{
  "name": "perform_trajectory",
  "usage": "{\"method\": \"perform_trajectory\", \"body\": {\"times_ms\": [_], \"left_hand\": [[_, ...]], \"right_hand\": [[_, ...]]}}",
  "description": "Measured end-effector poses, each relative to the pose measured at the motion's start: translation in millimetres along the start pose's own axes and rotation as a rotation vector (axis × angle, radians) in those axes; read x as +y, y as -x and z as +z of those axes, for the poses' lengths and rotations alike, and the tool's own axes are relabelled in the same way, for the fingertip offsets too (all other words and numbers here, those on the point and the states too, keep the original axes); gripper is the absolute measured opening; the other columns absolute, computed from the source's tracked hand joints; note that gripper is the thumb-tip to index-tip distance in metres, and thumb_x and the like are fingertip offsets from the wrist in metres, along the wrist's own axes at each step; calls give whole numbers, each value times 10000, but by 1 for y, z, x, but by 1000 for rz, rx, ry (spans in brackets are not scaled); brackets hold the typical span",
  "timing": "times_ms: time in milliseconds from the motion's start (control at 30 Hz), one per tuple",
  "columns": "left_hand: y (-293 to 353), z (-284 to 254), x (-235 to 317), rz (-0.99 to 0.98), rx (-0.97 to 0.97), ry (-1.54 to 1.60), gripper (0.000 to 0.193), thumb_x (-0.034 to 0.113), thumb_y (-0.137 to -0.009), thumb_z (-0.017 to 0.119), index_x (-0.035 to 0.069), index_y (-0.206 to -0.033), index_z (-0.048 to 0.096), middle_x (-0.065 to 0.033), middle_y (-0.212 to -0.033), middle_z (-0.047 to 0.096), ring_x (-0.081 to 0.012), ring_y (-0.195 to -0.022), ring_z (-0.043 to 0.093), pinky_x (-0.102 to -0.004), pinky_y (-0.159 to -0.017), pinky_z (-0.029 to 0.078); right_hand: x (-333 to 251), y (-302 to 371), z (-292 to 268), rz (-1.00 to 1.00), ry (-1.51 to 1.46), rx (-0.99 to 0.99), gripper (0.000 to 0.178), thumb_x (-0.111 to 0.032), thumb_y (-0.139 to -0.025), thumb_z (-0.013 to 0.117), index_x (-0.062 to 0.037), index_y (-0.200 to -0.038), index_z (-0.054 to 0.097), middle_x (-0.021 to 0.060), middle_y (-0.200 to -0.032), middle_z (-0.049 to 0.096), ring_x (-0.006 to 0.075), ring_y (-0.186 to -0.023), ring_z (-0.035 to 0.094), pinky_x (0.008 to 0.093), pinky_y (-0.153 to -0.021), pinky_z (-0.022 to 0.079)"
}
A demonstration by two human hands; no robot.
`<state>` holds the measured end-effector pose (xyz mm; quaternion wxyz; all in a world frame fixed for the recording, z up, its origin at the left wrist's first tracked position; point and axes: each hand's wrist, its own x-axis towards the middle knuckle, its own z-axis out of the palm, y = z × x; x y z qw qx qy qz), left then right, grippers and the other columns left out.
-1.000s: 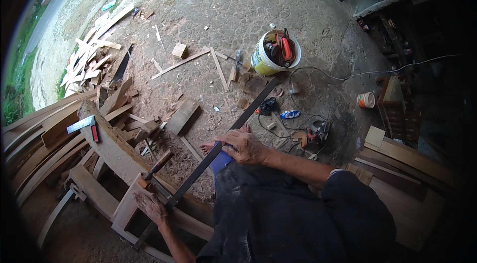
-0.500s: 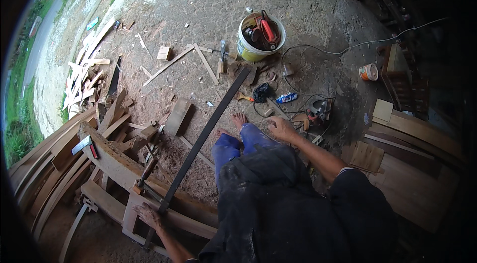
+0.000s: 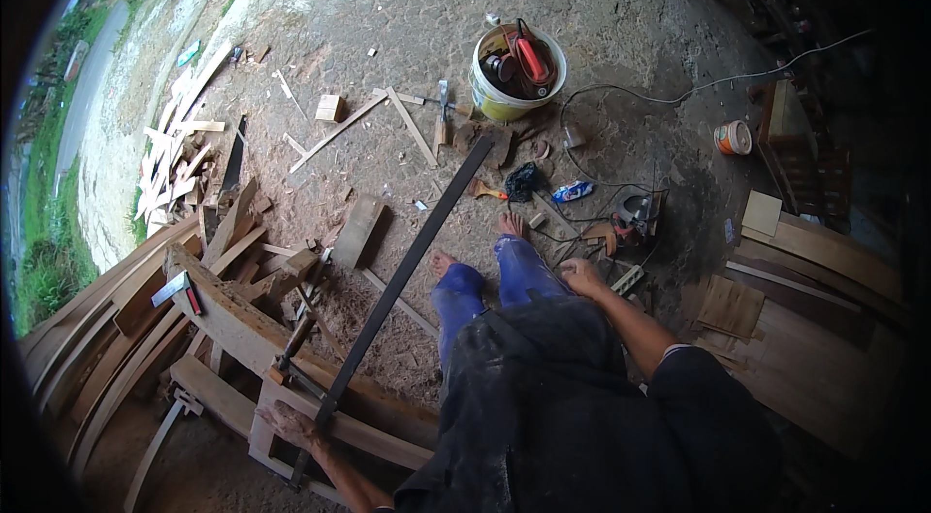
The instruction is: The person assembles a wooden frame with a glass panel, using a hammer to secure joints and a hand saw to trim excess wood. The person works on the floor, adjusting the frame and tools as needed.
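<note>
My left hand (image 3: 289, 424) lies with outstretched fingers on a pale wooden frame (image 3: 264, 435) at the lower left. Beside it, a long dark flat bar (image 3: 407, 263) crosses the frame and slants up toward the bucket. A clamp (image 3: 281, 365) sits at the edge of a thick curved timber (image 3: 228, 317) just beyond my left hand. My right hand (image 3: 582, 277) hangs near my right leg, its fingers loosely bent and nothing visible in them. Closest to it on the floor lie a circular power tool (image 3: 635, 212) and a pale block (image 3: 628, 279).
A white bucket (image 3: 483, 96) holds a red power tool (image 3: 531, 59). A hammer (image 3: 442, 115), a wood block (image 3: 358, 230), thin strips (image 3: 412, 125) and a cable (image 3: 679, 101) lie on the floor. Boards (image 3: 786, 348) are stacked at right; offcuts (image 3: 179, 164) are heaped at left.
My right hand has drawn back toward my leg, its fingers more bent. My feet stand farther apart. The whole view has shifted slightly; my left hand stays on the wooden frame.
</note>
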<state>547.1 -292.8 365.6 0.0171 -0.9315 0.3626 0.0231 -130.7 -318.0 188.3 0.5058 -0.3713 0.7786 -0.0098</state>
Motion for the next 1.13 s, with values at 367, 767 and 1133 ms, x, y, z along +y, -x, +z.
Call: {"method": "perform_trajectory", "body": {"times_ms": [367, 767, 1133], "left_hand": [[204, -3, 340, 951, -100, 699, 193, 113, -948, 638, 15, -1083, 737, -184, -1178, 679, -331, -1098, 641, -437, -956, 484], [218, 324, 420, 346, -906, 784, 273, 211, -1046, 585, -25, -1095, 714, -104, -1077, 723, -184, -1025, 665, -314, -926, 504], [119, 580, 533, 876, -822, 374, 368, 305, -1008, 595, 31, -1230, 698, -225, -1042, 741, -318, -1001, 728, -391, -866, 545]], "right_hand": [[-3, -129, -20, 35, -128, -26, 389, -259, -870, 639, -69, -1199, 725, 173, -1175, 728, 340, -1118, 682, 422, -992, 517], [-7, -352, 41, -204, -144, 60, 295, -234, -887, 578, -104, -1096, 739, 200, -982, 742, 377, -949, 715, 465, -840, 554], [48, -584, 87, -79, -291, 76, 313, -328, -925, 623, -32, -885, 715, 207, -850, 739, 343, -808, 739, 463, -759, 585]]}}
